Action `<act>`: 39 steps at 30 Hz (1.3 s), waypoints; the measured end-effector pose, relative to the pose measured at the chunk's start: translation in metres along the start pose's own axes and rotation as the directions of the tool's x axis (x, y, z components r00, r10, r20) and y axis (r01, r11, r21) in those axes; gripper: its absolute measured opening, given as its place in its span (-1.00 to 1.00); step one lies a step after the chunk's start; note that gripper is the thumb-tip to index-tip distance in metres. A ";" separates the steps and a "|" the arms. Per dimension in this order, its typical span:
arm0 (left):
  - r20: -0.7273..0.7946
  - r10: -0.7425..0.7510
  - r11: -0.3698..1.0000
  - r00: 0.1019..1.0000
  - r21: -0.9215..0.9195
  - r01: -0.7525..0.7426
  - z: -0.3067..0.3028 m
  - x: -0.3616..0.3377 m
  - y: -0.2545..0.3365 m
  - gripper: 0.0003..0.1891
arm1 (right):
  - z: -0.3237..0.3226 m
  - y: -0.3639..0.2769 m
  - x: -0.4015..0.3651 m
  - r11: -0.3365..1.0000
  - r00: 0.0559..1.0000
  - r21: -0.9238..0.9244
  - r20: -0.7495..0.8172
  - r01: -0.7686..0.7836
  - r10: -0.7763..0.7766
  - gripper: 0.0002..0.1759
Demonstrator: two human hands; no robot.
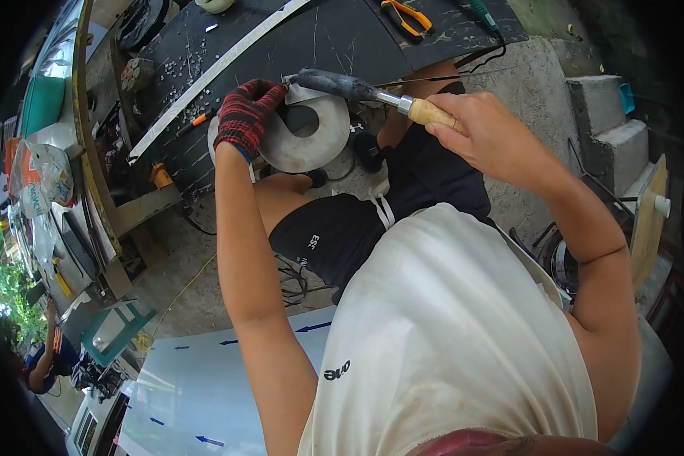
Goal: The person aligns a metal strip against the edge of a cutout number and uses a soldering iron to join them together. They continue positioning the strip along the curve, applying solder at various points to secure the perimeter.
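Inside right hand [494, 133] grip: tool [357, 87], wooden handle.

Open-air workshop, by the look of it. Landmark was the black workbench [334, 42], scratched and littered with small fasteners [182, 72]. Toward its right end lay orange-handled pliers [406, 17] and a green-handled screwdriver [480, 11]. A wooden-handled tool [372, 93] was at its near edge. Right of the bench were bare concrete floor [536, 99] and concrete steps [608, 125]. Below it lay loose cables [292, 277] and a film-covered sheet with blue arrows [205, 380]. Far left of it, greenery [4, 281].
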State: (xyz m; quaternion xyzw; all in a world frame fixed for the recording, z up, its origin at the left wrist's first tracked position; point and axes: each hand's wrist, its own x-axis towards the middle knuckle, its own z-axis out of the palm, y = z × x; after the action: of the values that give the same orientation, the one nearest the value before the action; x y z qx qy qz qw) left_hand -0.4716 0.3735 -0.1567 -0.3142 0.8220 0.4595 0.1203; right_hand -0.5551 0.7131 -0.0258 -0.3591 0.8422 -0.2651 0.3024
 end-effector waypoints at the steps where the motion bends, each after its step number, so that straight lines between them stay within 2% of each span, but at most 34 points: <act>1: -0.012 0.013 1.000 1.000 0.008 -0.013 0.001 0.002 -0.003 -0.65 | 0.000 -0.002 0.000 1.000 1.000 0.017 0.007 -0.005 0.005 -0.72; 6: -0.032 0.022 1.000 0.999 0.022 -0.021 0.002 0.004 -0.007 -0.64 | 0.001 -0.006 -0.002 0.998 1.000 0.061 0.012 -0.003 0.002 -0.73; 8: -0.023 0.028 1.000 0.999 0.004 -0.028 0.001 0.006 -0.009 -0.65 | 0.002 -0.008 -0.003 0.998 0.999 0.054 0.021 -0.041 0.040 -0.73; 17: -0.032 0.025 0.999 0.999 0.030 -0.024 0.001 0.002 -0.003 -0.66 | 0.008 -0.007 -0.004 0.999 1.000 0.036 -0.001 -0.010 0.010 -0.71; 39: -0.020 0.035 0.999 0.999 -0.003 -0.035 0.001 0.003 -0.006 -0.66 | 0.007 -0.014 -0.001 0.998 0.999 0.042 0.013 -0.044 0.044 -0.72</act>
State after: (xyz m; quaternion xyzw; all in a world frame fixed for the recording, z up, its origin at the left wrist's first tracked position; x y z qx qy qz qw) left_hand -0.4708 0.3713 -0.1629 -0.3047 0.8278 0.4596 0.1033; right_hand -0.5438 0.7038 -0.0209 -0.3357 0.8423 -0.2738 0.3208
